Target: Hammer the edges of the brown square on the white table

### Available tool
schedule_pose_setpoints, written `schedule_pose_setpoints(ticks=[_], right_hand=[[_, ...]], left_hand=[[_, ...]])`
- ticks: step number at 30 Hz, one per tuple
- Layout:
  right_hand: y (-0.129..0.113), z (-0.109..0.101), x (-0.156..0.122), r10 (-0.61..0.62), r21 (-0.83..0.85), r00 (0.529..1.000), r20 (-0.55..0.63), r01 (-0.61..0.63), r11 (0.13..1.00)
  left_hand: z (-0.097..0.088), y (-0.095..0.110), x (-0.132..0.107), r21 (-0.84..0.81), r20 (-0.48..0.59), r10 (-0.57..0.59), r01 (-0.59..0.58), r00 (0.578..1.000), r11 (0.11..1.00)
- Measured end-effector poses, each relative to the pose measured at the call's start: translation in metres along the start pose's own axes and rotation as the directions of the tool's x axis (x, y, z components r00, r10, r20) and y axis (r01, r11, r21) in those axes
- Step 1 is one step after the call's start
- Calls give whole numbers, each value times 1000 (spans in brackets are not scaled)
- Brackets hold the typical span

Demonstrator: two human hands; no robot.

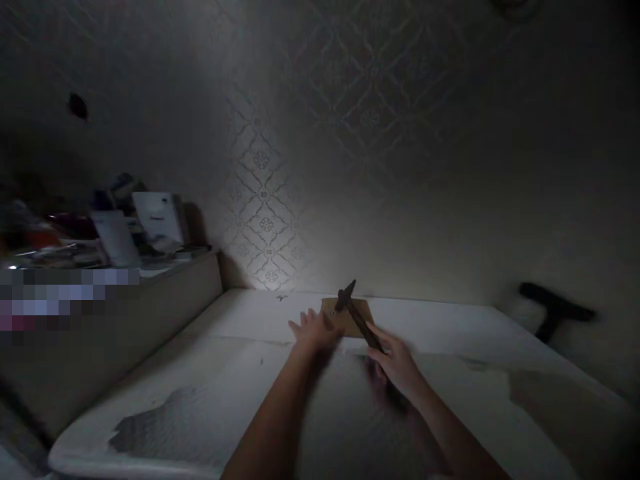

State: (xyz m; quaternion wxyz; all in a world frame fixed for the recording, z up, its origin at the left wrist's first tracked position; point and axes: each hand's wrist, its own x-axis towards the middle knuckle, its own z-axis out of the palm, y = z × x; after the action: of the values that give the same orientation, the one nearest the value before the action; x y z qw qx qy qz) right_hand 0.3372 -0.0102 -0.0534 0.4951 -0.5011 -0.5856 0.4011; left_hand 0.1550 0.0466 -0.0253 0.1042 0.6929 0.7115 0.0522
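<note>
The scene is dim. My right hand (395, 360) is closed around the wooden handle of a small hammer (356, 313), its dark head raised above a small brown cardboard piece (363, 310) lying on the white table (240, 373) near the wall. My left hand (313, 330) is beside the cardboard on its left, fingers spread and slightly blurred, holding nothing that I can see.
A patterned wall (265, 193) rises right behind the table. A lower shelf (165, 280) at the left carries white boxes (157, 217) and assorted clutter. A dark T-shaped tool (553, 310) leans at the far right.
</note>
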Motion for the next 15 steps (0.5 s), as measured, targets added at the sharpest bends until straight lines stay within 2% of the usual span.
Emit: schedule_pose_setpoints(ticks=[10,15], right_hand=[[-4,0,-1,-4,24,1000,11,4,1000],[-1,0,0,9,17,1000,-5,-9,1000]], left_hand=[[-3,1,-3,13,21,-12,12,1000,1000],[-2,1,-2,18,-3,-5,5,1000,1000]])
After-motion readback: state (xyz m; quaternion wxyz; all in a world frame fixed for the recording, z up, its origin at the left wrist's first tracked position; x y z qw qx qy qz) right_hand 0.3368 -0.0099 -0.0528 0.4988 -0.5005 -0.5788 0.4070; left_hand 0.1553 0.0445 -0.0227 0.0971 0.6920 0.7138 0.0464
